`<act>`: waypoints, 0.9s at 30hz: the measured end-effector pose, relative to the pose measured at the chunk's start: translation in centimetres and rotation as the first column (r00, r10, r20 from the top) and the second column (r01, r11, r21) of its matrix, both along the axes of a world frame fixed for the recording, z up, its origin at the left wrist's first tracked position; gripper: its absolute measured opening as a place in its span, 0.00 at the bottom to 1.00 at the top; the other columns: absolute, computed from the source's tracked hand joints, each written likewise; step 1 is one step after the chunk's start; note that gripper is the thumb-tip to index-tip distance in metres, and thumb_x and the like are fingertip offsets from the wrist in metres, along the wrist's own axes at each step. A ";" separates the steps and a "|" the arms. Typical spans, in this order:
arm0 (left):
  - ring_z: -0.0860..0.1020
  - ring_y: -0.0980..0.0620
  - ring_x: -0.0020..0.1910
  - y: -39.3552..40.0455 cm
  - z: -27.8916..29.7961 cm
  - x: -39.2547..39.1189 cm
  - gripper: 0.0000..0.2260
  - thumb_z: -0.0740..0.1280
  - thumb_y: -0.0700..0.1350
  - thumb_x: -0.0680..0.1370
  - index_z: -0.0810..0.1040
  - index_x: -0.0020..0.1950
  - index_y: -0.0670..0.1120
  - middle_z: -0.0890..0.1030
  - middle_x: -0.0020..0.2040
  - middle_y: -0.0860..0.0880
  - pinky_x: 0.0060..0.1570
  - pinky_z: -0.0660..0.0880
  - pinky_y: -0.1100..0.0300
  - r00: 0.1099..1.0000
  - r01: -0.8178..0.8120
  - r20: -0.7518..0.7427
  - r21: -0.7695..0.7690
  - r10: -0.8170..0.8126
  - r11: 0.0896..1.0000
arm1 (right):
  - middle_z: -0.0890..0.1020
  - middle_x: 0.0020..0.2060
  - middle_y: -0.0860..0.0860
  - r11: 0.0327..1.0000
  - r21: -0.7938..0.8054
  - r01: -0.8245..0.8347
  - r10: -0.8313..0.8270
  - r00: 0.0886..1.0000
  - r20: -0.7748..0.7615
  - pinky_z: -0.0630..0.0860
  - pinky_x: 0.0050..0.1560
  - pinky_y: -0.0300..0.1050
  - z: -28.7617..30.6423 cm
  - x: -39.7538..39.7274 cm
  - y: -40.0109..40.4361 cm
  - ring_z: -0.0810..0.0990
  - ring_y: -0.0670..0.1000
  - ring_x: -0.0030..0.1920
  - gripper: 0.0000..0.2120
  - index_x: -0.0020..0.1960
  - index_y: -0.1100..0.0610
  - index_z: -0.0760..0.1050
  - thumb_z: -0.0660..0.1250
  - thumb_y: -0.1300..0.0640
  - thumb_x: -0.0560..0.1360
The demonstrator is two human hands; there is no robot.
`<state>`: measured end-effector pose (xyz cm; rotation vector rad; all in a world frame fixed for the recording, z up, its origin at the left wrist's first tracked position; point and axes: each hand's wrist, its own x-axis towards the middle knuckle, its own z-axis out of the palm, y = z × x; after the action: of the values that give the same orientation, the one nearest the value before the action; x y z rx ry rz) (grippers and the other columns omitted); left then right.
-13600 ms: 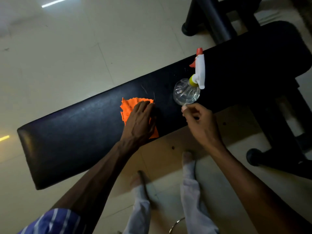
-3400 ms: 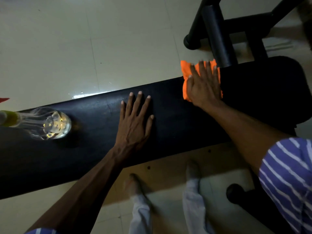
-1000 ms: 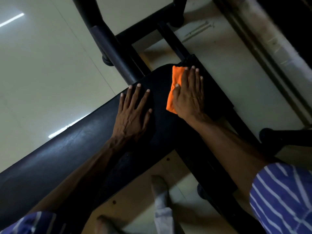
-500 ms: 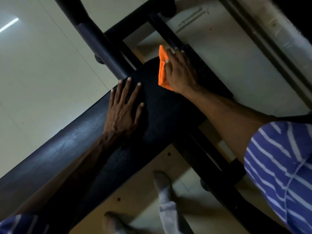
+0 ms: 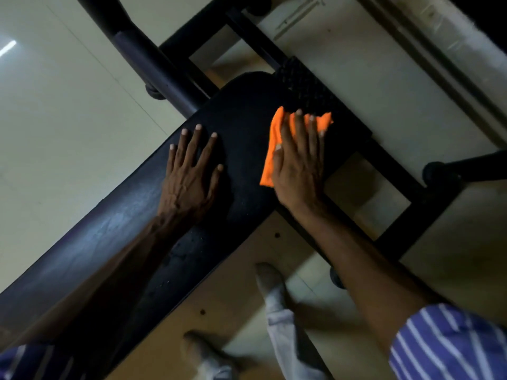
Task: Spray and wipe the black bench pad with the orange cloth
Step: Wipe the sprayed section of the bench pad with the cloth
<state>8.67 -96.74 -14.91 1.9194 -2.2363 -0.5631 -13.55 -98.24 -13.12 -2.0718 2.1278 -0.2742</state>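
Head view, bench pad: I see the black bench pad [image 5: 241, 127] running from 7 o'clock to 1 o'clock, long and narrow with a rounded far end. Its surface is smooth with a dull sheen, and pale speckles show on the near part.
Head view, cloth: The orange cloth [image 5: 270, 149] lies flat on the pad at its far end, at 1 o'clock from frame centre. It is folded, soft and matte, with a bright edge showing left of and beyond the fingers.
Head view, right hand: My right hand [image 5: 297, 165] lies palm down on the cloth, fingers extended and close together, pressing rather than grasping.
Head view, left hand: My left hand [image 5: 190, 171] lies flat on the bare pad just beside the cloth, at its 9 o'clock, fingers spread and holding nothing.
Head view, textured plate: A black plate with a raised bumpy pattern [image 5: 301, 86] sits at 12 o'clock of the cloth, touching the pad's end.
Head view, frame: Black tubular bench frame [image 5: 153, 61] crosses at 11 o'clock.
Head view, floor: Pale glossy floor tiles [image 5: 60, 111] lie at 9 o'clock.
Head view, clothing: A blue sleeve with white stripes [image 5: 450, 344] shows at 4 o'clock.
Head view, containers: I see none in this view.
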 end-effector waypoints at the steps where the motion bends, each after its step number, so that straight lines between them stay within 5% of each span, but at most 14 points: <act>1: 0.44 0.44 0.86 0.3 0.0 0.3 0.28 0.52 0.57 0.87 0.52 0.86 0.53 0.48 0.87 0.46 0.84 0.44 0.41 1.000 0.008 0.009 0.006 -0.008 1.000 | 0.59 0.84 0.56 1.000 -0.006 -0.024 0.024 1.000 0.019 0.50 0.85 0.60 -0.1 1.2 2.0 0.54 0.58 0.86 0.25 0.84 0.53 0.61 0.51 0.51 0.88; 6: 0.43 0.44 0.86 1.5 -0.3 2.3 0.27 0.51 0.57 0.87 0.50 0.86 0.54 0.48 0.87 0.47 0.84 0.44 0.42 0.998 0.063 0.027 0.009 -0.064 0.998 | 0.59 0.85 0.55 0.967 -0.025 -0.252 0.251 0.968 -0.028 0.53 0.85 0.58 -0.8 0.4 4.0 0.55 0.57 0.86 0.25 0.84 0.52 0.59 0.51 0.50 0.88; 12: 0.42 0.47 0.86 2.6 -1.3 5.9 0.27 0.46 0.61 0.87 0.46 0.86 0.57 0.46 0.87 0.50 0.83 0.43 0.44 0.985 0.164 0.057 -0.003 -0.164 0.986 | 0.58 0.85 0.56 0.992 -0.054 0.115 -0.115 0.993 0.007 0.48 0.85 0.58 -0.6 3.4 1.1 0.54 0.58 0.86 0.26 0.84 0.51 0.60 0.50 0.50 0.87; 19: 0.42 0.47 0.86 4.3 -1.3 9.6 0.27 0.43 0.62 0.87 0.44 0.85 0.58 0.46 0.87 0.50 0.83 0.41 0.46 0.962 0.259 0.085 0.020 -0.260 0.966 | 0.55 0.86 0.54 0.957 -0.004 -0.290 0.288 0.954 -0.088 0.52 0.85 0.60 -1.4 5.5 8.2 0.51 0.57 0.86 0.26 0.85 0.50 0.57 0.49 0.49 0.87; 25: 0.42 0.47 0.86 6.3 -1.7 11.5 0.27 0.45 0.62 0.87 0.46 0.86 0.58 0.46 0.87 0.51 0.82 0.40 0.47 0.959 0.274 0.076 0.011 -0.274 0.962 | 0.58 0.85 0.56 0.997 -0.059 0.058 -0.059 0.998 -0.025 0.50 0.85 0.59 -0.9 10.0 7.1 0.54 0.58 0.86 0.27 0.84 0.50 0.59 0.50 0.50 0.86; 27: 0.42 0.47 0.86 6.8 -1.7 12.1 0.27 0.46 0.61 0.87 0.47 0.86 0.57 0.46 0.87 0.51 0.82 0.40 0.48 0.960 0.270 0.073 0.018 -0.271 0.963 | 0.57 0.85 0.55 0.998 -0.062 0.014 -0.016 1.000 -0.023 0.52 0.85 0.60 -0.9 12.8 10.1 0.54 0.58 0.86 0.26 0.84 0.50 0.59 0.51 0.51 0.86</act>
<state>20.72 -89.93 -16.62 1.6738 -2.5693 -0.5423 -0.76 -88.13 -14.04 -2.1037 2.1761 -0.3230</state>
